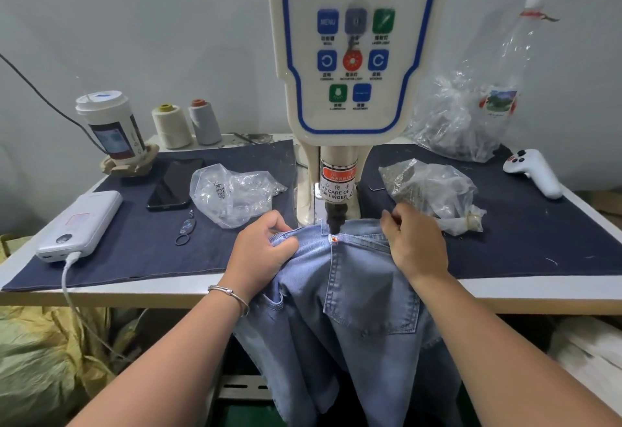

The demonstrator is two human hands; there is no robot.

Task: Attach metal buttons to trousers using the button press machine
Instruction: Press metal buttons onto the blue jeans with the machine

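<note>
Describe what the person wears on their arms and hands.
Both forearms are bare, with no sleeves in view and no gloves. The left hand has a thin silver metal bangle at the wrist, with a small clasp-like band on it. The right hand shows no jewellery or watch.

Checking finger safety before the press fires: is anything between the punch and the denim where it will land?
Nothing visible. The punch hangs over the red dot on the trousers; left hand and right hand grip the waistband on either side.

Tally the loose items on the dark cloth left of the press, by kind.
Clear plastic bag of metal parts: 1
Black smartphone: 1
White power bank: 1
Small key ring with oval fob: 1
Total: 4
</note>
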